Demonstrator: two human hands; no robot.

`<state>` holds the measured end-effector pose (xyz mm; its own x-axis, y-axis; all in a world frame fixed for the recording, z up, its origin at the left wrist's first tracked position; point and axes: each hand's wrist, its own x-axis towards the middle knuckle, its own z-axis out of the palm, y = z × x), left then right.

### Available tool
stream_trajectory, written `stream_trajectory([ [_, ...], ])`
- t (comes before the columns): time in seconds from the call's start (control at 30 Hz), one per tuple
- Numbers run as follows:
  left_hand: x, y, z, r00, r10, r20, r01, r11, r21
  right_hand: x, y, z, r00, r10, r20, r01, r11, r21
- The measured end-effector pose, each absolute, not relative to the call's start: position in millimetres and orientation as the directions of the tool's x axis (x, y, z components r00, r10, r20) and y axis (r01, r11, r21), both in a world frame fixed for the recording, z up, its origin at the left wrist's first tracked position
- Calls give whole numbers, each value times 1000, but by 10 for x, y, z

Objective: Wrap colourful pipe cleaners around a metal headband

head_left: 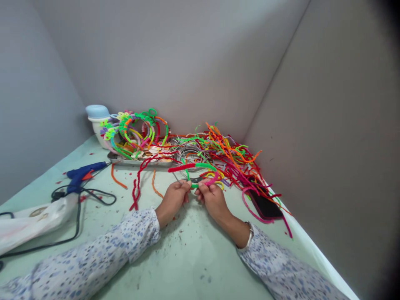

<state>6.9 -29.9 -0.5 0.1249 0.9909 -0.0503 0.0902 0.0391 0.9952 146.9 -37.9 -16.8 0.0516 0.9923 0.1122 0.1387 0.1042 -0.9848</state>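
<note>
Multicoloured fuzzy band [206, 166] held over the middle of the worktop [196, 254], its near side pinched by left hand [175, 198] and right hand [214, 201], set close together. Metal tray [140, 162] seen toward far edge; phone [268, 207], partly covered by pipe cleaners [223, 143], near right edge.

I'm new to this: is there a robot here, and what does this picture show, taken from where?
No robot here, just a person. A camera worn on that person's head, looking forward and down, took this single picture. The bare left hand and right hand together hold a curved fuzzy band of red, green and pink. On the pale green tabletop, a blue glue gun and a white plastic bag lie at left. Farther back are a metal tray and colourful hoops. At right, a heap of fuzzy stems partly covers a dark phone.
</note>
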Motion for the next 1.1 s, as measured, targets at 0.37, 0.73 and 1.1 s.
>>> stream_trajectory([
  [0.37, -5, -387, 10, 72, 997, -30, 237, 12, 971, 1460, -383, -171, 79, 993, 88, 229, 67, -971],
  [0.73, 2, -276, -70, 14, 992, -125, 304, 115, 946, 1449, -459, -107, 81, 982, 170, 321, 135, -937],
  [1.1, 37, -414, 155, 81, 990, -115, 264, 90, 960, 1465, -405, -90, 159, 981, 109, 381, 41, -924],
])
